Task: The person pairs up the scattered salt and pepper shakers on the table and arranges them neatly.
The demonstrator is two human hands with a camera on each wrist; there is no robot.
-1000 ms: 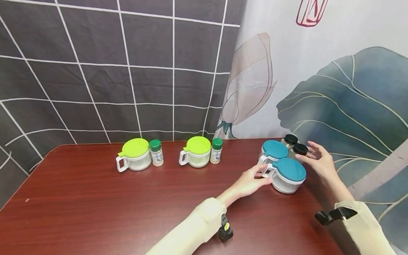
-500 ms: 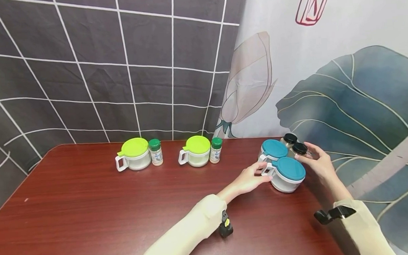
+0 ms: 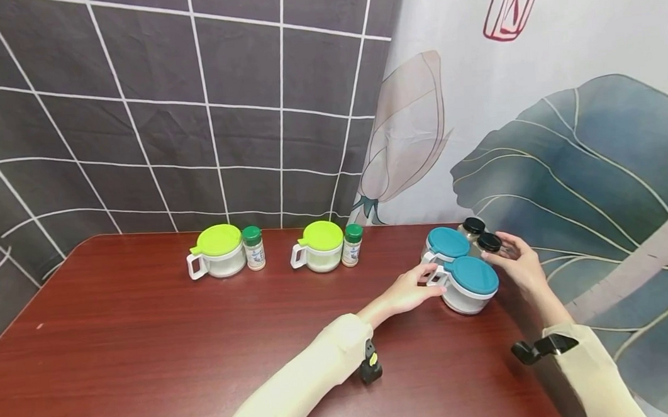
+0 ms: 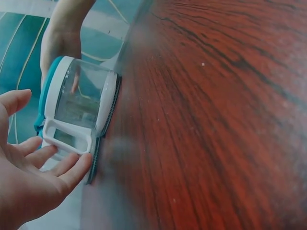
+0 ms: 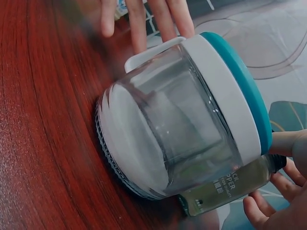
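Note:
In the head view, a glass jar [image 3: 468,299] with a teal lid and white handle stands at the table's right, before a second teal-lidded jar [image 3: 446,243]. My left hand [image 3: 407,291] is at the front jar's handle [image 4: 67,136]; its fingertips touch the handle, the thumb stands apart. My right hand [image 3: 523,266] has thumb and fingers on either side of the nearer black-capped pepper bottle [image 5: 228,189], upright beside the front jar. Another black-capped bottle [image 3: 473,226] stands just behind it. The jars hide the lower parts of both bottles in the head view.
Along the back edge stand two lime-lidded jars [image 3: 217,252] [image 3: 321,247], each with a green-capped shaker [image 3: 253,249] [image 3: 352,245] at its right. A grey grid curtain [image 3: 165,116] hangs behind the brown table [image 3: 177,355]. A printed curtain [image 3: 580,151] hangs close on the right.

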